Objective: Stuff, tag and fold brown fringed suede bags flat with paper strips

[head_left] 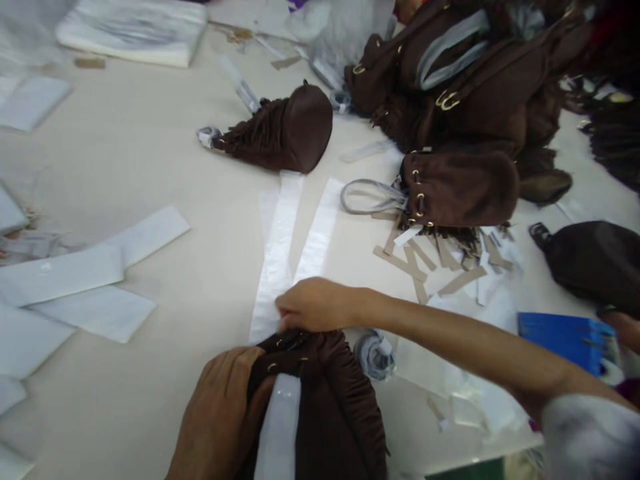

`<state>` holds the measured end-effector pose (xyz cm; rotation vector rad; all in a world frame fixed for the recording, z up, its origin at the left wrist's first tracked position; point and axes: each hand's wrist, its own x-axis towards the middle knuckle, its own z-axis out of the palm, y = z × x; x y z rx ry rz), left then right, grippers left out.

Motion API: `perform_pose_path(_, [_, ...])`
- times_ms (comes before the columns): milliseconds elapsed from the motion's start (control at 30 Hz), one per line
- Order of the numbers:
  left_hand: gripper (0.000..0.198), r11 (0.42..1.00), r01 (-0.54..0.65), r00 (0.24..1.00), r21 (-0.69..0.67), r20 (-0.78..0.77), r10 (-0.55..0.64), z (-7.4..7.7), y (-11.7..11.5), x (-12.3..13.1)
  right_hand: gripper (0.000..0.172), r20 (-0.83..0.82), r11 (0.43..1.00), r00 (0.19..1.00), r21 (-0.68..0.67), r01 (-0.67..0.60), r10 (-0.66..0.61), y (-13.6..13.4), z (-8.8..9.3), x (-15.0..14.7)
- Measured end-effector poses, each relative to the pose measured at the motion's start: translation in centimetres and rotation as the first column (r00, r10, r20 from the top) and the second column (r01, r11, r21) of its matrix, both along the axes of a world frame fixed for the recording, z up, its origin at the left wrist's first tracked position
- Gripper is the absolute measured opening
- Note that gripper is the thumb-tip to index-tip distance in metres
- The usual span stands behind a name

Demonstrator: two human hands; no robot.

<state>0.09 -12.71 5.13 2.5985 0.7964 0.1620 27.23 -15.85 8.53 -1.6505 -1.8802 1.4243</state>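
A brown suede bag (333, 407) with gold eyelets lies at the near edge of the table, a clear plastic strip running down its front. My left hand (220, 413) is wrapped round the bag's left side near its mouth. My right hand (315, 305) reaches across from the right and pinches the gathered top of the bag, where the long plastic strips (280, 247) on the table end. A wad of grey wrapped strap (376, 353) sits just right of the bag.
Another fringed brown bag (285, 133) lies mid-table. A heap of brown bags (465, 87) fills the far right, one (460, 188) lying in front of it. Cardboard slips (425, 260), white paper sheets (75, 280), a blue packet (565, 337) and a dark bag (595, 260) lie around.
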Motion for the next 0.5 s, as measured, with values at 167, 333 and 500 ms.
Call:
perform_pose_path(167, [0.019,0.997,0.037,0.998,-0.062,0.058,-0.033,1.0,0.4,0.2,0.03,0.474,0.883,0.787,-0.039,0.467,-0.395,-9.4,0.1,3.4])
perform_pose_path(333, [0.021,0.981,0.044,0.998,-0.188,-0.034,-0.051,1.6,0.7,1.1,0.021,0.546,0.783,0.719,-0.169,0.598,-0.431,-17.9,-3.9,0.1])
perform_pose_path(500, [0.026,0.958,0.119,0.993,-0.261,0.01,-0.121,1.9,1.4,1.5,0.012,0.56,0.8,0.709,-0.129,0.587,-0.429,-18.0,-3.7,-0.7])
